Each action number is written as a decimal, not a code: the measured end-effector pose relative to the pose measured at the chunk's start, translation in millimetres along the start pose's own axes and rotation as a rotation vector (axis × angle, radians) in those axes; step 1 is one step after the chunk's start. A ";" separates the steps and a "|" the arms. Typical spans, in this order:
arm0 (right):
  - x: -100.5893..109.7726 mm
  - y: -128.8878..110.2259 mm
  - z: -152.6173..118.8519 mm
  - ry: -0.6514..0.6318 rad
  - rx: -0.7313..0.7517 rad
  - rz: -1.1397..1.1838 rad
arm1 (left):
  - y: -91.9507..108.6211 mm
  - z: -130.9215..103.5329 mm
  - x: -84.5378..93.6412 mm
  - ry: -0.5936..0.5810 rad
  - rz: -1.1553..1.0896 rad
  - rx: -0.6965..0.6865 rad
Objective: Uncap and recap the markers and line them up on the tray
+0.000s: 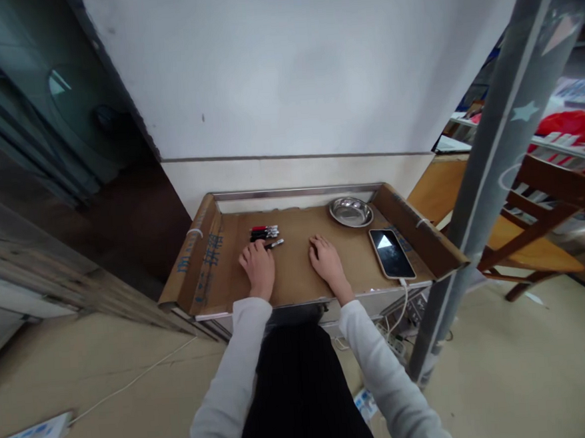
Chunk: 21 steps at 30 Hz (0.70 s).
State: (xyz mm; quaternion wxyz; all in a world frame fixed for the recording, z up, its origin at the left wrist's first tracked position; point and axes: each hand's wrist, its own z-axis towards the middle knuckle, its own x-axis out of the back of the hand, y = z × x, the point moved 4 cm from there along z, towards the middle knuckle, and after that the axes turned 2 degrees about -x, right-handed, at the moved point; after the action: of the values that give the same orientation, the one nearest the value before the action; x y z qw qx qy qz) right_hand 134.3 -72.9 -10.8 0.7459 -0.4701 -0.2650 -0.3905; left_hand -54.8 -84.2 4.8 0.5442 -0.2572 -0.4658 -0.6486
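Several pens (264, 232), red-topped and black, lie side by side on the brown cardboard surface (296, 272) of a small table. Just in front of them, my left hand (258, 265) has its fingers closed round a black pen (275, 244), whose silvery end sticks out to the right. My right hand (326, 262) rests on the cardboard to the right, fingers curled slightly and a little apart, with nothing seen in it. A round shiny metal dish (351, 212) stands at the back right.
A phone (392, 254) with a white cable lies at the right of the table. Rolled cardboard edges (190, 259) border both sides. A grey metal post (489, 165) and a wooden chair (530, 249) stand to the right; a white wall rises behind.
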 end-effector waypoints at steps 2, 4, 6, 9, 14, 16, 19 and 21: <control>5.4 -1.5 3.9 0.024 -0.040 0.148 | -2.0 -2.6 -2.1 -0.053 -0.036 -0.053; 10.8 -3.4 12.2 0.040 -0.114 0.365 | 0.3 -1.8 -2.5 -0.109 -0.128 -0.140; 13.1 -5.6 23.9 -0.003 -0.215 0.608 | 10.3 3.4 1.2 -0.165 -0.272 -0.293; 6.8 -10.8 39.6 -0.310 -0.404 0.915 | 36.9 18.0 16.1 -0.215 -0.486 -0.564; 3.6 -14.7 49.4 -0.579 -0.548 1.247 | 73.7 48.5 34.4 -0.152 -0.660 -0.663; 1.6 -12.6 50.2 -0.578 -0.583 1.320 | 79.9 55.6 30.5 -0.153 -0.722 -0.634; -3.9 -6.9 51.2 -0.540 -0.639 1.406 | 82.0 61.8 19.0 -0.170 -0.792 -0.575; -6.9 -2.9 52.8 -0.522 -0.634 1.414 | 82.1 66.2 13.4 -0.186 -0.830 -0.562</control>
State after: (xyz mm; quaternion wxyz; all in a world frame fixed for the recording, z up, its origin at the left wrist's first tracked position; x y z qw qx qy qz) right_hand 126.6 -23.4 7.4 0.5618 -0.7906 0.0518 0.2381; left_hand 7.7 -29.7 71.4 0.1068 -0.2437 -0.3830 -0.8846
